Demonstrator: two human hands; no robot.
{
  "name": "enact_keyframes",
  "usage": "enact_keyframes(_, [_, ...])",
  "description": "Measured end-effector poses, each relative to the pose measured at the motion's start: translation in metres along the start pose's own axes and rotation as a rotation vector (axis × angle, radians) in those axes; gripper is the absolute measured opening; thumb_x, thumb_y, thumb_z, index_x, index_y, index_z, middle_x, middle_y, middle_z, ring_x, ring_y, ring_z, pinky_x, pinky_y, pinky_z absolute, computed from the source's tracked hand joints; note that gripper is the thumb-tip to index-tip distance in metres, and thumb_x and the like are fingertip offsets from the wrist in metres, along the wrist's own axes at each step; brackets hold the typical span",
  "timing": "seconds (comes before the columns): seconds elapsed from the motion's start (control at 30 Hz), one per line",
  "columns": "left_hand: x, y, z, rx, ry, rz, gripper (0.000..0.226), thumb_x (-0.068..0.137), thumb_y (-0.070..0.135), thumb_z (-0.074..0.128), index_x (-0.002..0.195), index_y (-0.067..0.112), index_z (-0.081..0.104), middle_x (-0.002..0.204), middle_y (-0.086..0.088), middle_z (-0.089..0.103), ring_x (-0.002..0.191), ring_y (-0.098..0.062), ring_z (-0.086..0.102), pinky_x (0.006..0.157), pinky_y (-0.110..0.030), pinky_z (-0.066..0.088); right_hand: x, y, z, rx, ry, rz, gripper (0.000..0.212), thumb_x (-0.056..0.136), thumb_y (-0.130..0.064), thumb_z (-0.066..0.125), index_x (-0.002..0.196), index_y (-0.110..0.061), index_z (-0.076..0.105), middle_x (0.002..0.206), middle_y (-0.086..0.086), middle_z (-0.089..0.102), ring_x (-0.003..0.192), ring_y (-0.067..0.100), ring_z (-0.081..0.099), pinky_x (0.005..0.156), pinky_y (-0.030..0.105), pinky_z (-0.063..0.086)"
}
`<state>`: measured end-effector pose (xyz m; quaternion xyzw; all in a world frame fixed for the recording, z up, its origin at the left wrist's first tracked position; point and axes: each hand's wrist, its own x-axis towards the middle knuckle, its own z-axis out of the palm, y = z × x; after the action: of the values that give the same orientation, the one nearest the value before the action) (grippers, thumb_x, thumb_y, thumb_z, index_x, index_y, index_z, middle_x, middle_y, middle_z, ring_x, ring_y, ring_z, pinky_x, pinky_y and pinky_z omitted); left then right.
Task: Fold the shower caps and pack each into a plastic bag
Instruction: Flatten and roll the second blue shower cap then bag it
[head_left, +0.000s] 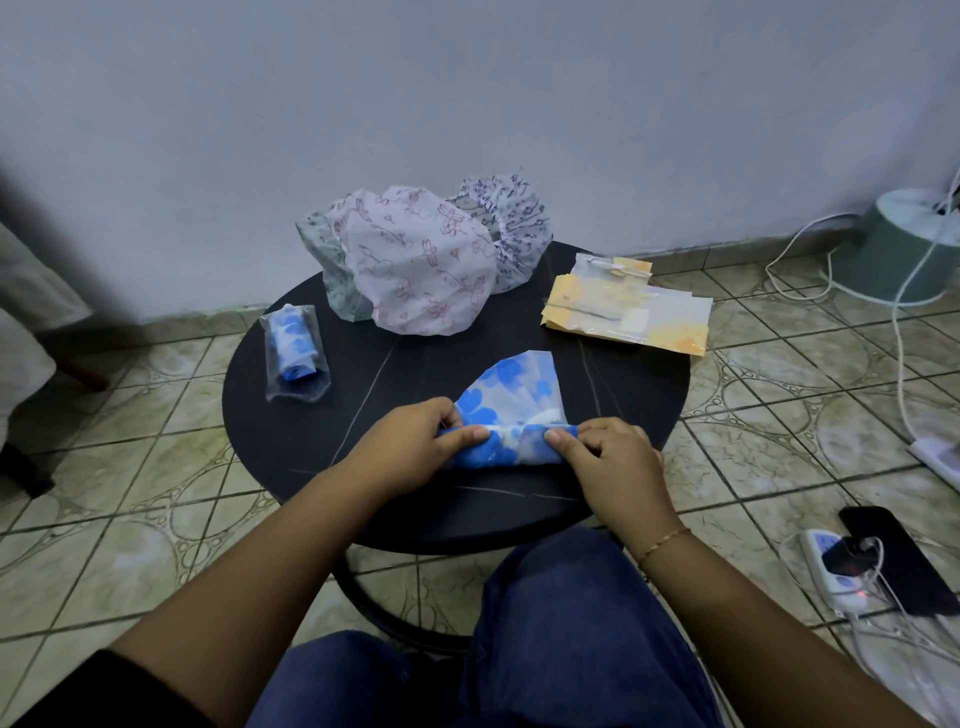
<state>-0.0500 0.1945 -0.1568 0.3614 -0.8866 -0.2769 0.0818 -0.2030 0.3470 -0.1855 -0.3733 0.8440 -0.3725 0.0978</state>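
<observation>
Table (322, 467): round, dark, matte.
Loose caps (415, 260): three, puffed, thin crinkly film, at far edge.
Empty bags (628, 306): flat, glossy stack, right.
Packed bag (296, 353): left.
Blue-flowered cap (514, 395): near edge, half rolled; likely light, limp, springy; best held at roll ends.
Left hand (415, 441), right hand (608, 457): both pinching the roll.
</observation>
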Motion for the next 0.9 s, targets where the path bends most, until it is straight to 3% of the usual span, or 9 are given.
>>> enact_keyframes(0.2, [0.008, 0.003, 0.000, 0.034, -0.006, -0.064, 0.037, 0.082, 0.058, 0.059, 0.067, 0.025, 0.051, 0.066, 0.008, 0.053, 0.067, -0.010, 0.050, 0.068, -0.031, 0.042, 0.006, -0.005, 0.000, -0.052, 0.041, 0.046, 0.043, 0.082, -0.053, 0.060, 0.055, -0.020, 0.054, 0.088, -0.004, 0.055, 0.097, 0.020, 0.048, 0.085, 0.035, 0.034])
enact_keyframes(0.43, [0.004, 0.002, 0.001, 0.199, -0.012, -0.006, 0.039, 0.088, 0.059, 0.047, 0.067, 0.027, 0.047, 0.074, 0.006, 0.052, 0.071, -0.012, 0.052, 0.066, -0.031, 0.041, 0.016, -0.011, -0.002, -0.215, -0.019, 0.086, 0.056, 0.081, -0.064, 0.053, 0.045, -0.024, 0.039, 0.081, 0.002, 0.054, 0.096, 0.026, 0.051, 0.077, 0.034, 0.039])
enact_keyframes(0.53, [0.004, -0.001, 0.000, 0.232, -0.004, 0.034, 0.035, 0.090, 0.058, 0.045, 0.069, 0.031, 0.051, 0.089, 0.008, 0.046, 0.085, -0.012, 0.051, 0.075, -0.030, 0.043, 0.019, -0.011, 0.000, -0.256, -0.042, 0.103, 0.050, 0.082, -0.065, 0.051, 0.055, -0.023, 0.052, 0.095, 0.003, 0.060, 0.102, 0.025, 0.050, 0.083, 0.036, 0.040])
enact_keyframes(0.6, [0.005, -0.005, 0.004, 0.308, 0.050, 0.077, 0.030, 0.090, 0.057, 0.047, 0.079, 0.031, 0.059, 0.095, 0.010, 0.046, 0.095, -0.011, 0.046, 0.082, -0.029, 0.041, 0.020, -0.013, 0.001, -0.299, -0.050, 0.111, 0.048, 0.083, -0.064, 0.050, 0.074, -0.019, 0.065, 0.102, 0.003, 0.057, 0.105, 0.025, 0.048, 0.086, 0.037, 0.040])
enact_keyframes(0.67, [0.005, -0.007, 0.009, 0.382, 0.216, 0.197, 0.034, 0.088, 0.056, 0.048, 0.094, 0.027, 0.065, 0.101, 0.007, 0.053, 0.095, -0.016, 0.049, 0.084, -0.031, 0.043, 0.018, -0.014, 0.002, -0.314, -0.029, 0.105, 0.042, 0.085, -0.061, 0.051, 0.083, -0.020, 0.062, 0.103, 0.001, 0.054, 0.106, 0.024, 0.047, 0.086, 0.037, 0.038])
enact_keyframes(0.73, [0.003, -0.003, 0.010, 0.383, 0.313, 0.400, 0.034, 0.084, 0.045, 0.045, 0.098, 0.023, 0.068, 0.101, 0.004, 0.063, 0.088, -0.021, 0.059, 0.076, -0.033, 0.048, 0.013, -0.013, 0.003, -0.261, 0.017, 0.069, 0.031, 0.086, -0.055, 0.053, 0.086, -0.024, 0.052, 0.099, -0.003, 0.052, 0.102, 0.021, 0.046, 0.083, 0.035, 0.035])
enact_keyframes(0.8, [0.001, 0.004, 0.012, 0.382, 0.237, 0.556, 0.034, 0.084, 0.029, 0.041, 0.100, 0.020, 0.070, 0.103, 0.004, 0.069, 0.088, -0.021, 0.065, 0.075, -0.031, 0.050, 0.009, -0.011, 0.004, -0.233, 0.035, 0.004, 0.022, 0.089, -0.048, 0.052, 0.097, -0.027, 0.052, 0.100, -0.005, 0.050, 0.102, 0.018, 0.044, 0.082, 0.035, 0.032])
enact_keyframes(0.9, [-0.003, 0.009, 0.013, 0.310, 0.105, 0.417, 0.036, 0.090, 0.028, 0.042, 0.118, 0.027, 0.063, 0.121, 0.013, 0.062, 0.112, -0.012, 0.056, 0.089, -0.025, 0.043, 0.005, -0.008, 0.005, -0.244, 0.020, -0.062, 0.018, 0.094, -0.038, 0.047, 0.109, -0.033, 0.058, 0.104, -0.005, 0.050, 0.106, 0.018, 0.043, 0.079, 0.032, 0.025])
